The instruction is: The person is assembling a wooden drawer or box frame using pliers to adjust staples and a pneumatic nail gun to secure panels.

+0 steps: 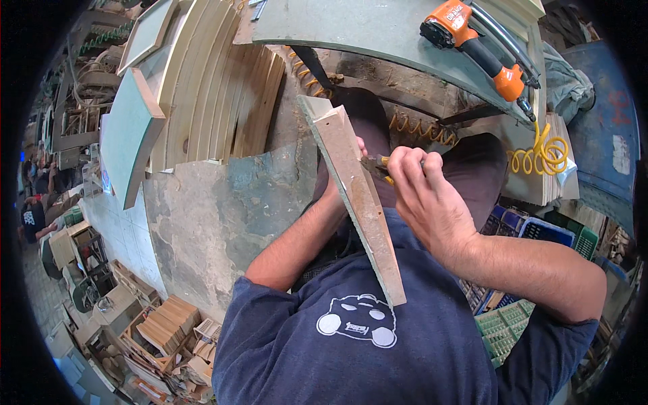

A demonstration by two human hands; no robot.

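A long, narrow wooden piece [361, 196] with a grey-green face along its left side stands tilted in front of my chest. My left hand [333, 192] grips it from behind; most of that hand is hidden by the wood, and a fingertip shows past its right edge. In my closed right hand [426, 192] are pliers with yellow on the handles [387, 162]. Their dark jaws meet the wood's right edge near the upper middle. Whether they bite on anything there is too small to tell.
An orange and black nail gun [469, 40] lies on the worktable [351, 27] ahead, joined to a coiled yellow hose [545, 152]. Curved wooden panels [202, 88] are stacked at the left, a green-faced one [131, 128] leaning there. A blue drum [601, 115] and plastic crates [506, 327] stand right.
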